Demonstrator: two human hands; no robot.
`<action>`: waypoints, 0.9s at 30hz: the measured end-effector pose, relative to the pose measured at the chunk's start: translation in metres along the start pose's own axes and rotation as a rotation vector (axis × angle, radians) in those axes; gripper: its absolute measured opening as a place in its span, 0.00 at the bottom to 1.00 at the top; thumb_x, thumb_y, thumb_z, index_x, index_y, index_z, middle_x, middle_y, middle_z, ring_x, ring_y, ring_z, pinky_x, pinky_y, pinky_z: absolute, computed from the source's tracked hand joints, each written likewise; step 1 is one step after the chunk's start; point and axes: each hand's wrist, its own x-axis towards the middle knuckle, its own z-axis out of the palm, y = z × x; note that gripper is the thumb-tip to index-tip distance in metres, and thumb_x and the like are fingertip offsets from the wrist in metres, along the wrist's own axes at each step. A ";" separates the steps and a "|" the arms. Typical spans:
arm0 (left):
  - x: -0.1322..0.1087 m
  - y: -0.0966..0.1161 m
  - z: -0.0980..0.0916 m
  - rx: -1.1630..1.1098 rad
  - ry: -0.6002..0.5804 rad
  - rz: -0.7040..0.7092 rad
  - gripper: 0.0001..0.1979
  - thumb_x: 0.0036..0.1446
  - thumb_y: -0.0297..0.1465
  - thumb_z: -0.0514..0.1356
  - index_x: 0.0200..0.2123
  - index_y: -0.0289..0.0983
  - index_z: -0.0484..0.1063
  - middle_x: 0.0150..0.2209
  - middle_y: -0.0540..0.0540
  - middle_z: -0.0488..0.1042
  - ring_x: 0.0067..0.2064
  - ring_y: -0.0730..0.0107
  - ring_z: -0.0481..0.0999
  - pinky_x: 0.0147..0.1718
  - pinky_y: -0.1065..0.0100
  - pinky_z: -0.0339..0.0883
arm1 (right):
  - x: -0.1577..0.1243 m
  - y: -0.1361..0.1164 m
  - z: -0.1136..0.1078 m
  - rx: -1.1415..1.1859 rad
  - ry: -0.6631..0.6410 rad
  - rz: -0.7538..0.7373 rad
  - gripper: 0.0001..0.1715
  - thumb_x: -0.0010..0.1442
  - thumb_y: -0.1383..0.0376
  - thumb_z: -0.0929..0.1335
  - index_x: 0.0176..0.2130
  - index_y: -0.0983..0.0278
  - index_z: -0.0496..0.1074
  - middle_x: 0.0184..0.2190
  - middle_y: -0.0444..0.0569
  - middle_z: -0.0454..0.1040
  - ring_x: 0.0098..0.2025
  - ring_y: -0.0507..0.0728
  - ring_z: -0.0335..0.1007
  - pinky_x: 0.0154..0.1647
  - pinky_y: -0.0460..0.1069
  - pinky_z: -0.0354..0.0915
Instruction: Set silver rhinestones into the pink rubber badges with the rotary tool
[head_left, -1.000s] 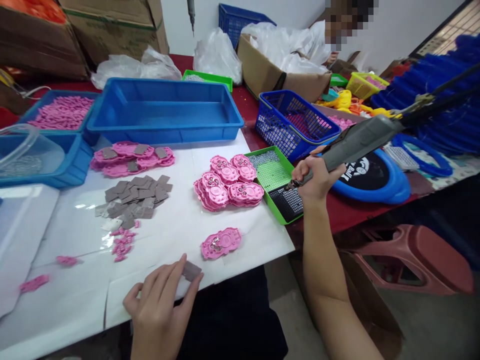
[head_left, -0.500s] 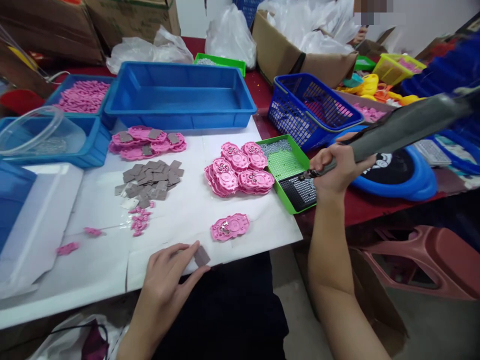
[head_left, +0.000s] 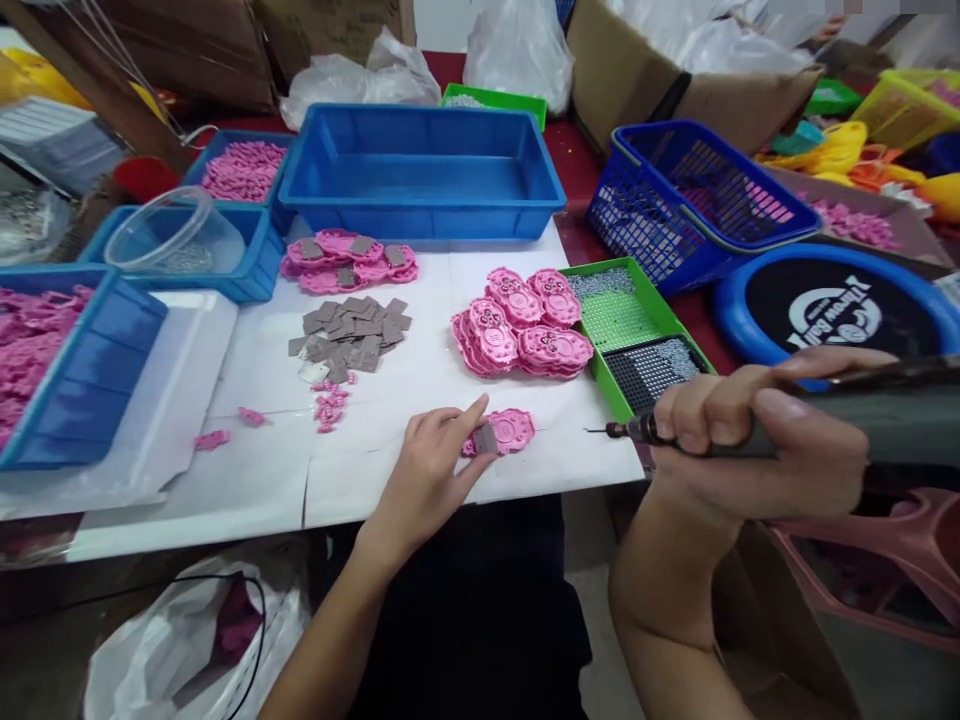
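My left hand (head_left: 435, 465) pinches a small grey plate (head_left: 486, 440), which lies over the left part of a single pink plastic piece (head_left: 516, 430) near the table's front edge. Wrapped round a grey electric screwdriver (head_left: 757, 435) is my right hand (head_left: 750, 430); the thin bit points left, a little right of the pink piece. Behind the piece are stacked pink pieces with shiny metal parts (head_left: 525, 325). A heap of grey plates (head_left: 352, 330) and some tiny pink parts (head_left: 330, 408) lie to the left.
A green tray (head_left: 621, 312) of screws with a black perforated plate (head_left: 641, 380) stands at the right. Behind are a large blue tray (head_left: 424, 218) and a blue basket (head_left: 637, 225). More pink pieces with grey plates (head_left: 349, 262) and blue bins (head_left: 97, 390) are at the left.
My left hand has moved right and forward, bringing the grey plate onto the pink piece. My right hand has brought the screwdriver from the green tray towards the front edge. The view has shifted left.
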 end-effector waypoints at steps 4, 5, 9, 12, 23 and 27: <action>0.002 -0.001 -0.001 0.036 -0.016 0.021 0.35 0.68 0.31 0.66 0.73 0.42 0.58 0.54 0.41 0.81 0.55 0.53 0.76 0.54 0.52 0.69 | -0.013 -0.009 0.002 0.025 -0.090 0.055 0.13 0.49 0.72 0.70 0.35 0.60 0.78 0.15 0.38 0.61 0.12 0.49 0.51 0.11 0.49 0.56; 0.002 0.001 -0.002 0.036 -0.012 0.027 0.32 0.68 0.30 0.66 0.71 0.41 0.61 0.55 0.40 0.81 0.56 0.52 0.76 0.54 0.52 0.69 | -0.014 -0.010 0.002 0.034 -0.116 0.071 0.12 0.50 0.72 0.70 0.36 0.60 0.78 0.15 0.37 0.61 0.12 0.49 0.51 0.11 0.48 0.57; 0.004 0.016 0.003 -0.074 0.046 0.058 0.17 0.69 0.29 0.66 0.59 0.40 0.74 0.54 0.41 0.81 0.56 0.55 0.77 0.56 0.53 0.69 | -0.019 -0.013 0.004 0.070 -0.224 0.097 0.11 0.55 0.72 0.69 0.39 0.61 0.76 0.16 0.37 0.62 0.12 0.48 0.54 0.13 0.47 0.60; 0.007 0.034 0.015 -0.255 0.100 0.069 0.13 0.69 0.32 0.66 0.55 0.39 0.77 0.48 0.42 0.82 0.50 0.59 0.80 0.53 0.56 0.73 | -0.019 -0.019 0.005 0.051 -0.261 0.134 0.09 0.57 0.70 0.70 0.39 0.60 0.76 0.17 0.36 0.63 0.13 0.48 0.56 0.14 0.47 0.63; 0.016 0.054 0.027 -0.482 0.165 0.095 0.04 0.66 0.25 0.68 0.44 0.38 0.81 0.39 0.47 0.85 0.39 0.67 0.80 0.42 0.61 0.73 | -0.024 -0.037 0.007 0.039 -0.385 0.204 0.05 0.62 0.66 0.72 0.40 0.58 0.76 0.16 0.36 0.63 0.13 0.49 0.58 0.15 0.49 0.65; 0.012 0.063 0.032 -0.695 0.199 -0.006 0.02 0.63 0.26 0.71 0.39 0.38 0.83 0.35 0.47 0.86 0.36 0.69 0.82 0.40 0.64 0.74 | -0.029 -0.043 -0.004 -0.016 -0.328 0.224 0.06 0.60 0.64 0.74 0.40 0.57 0.77 0.15 0.36 0.64 0.12 0.51 0.58 0.14 0.50 0.64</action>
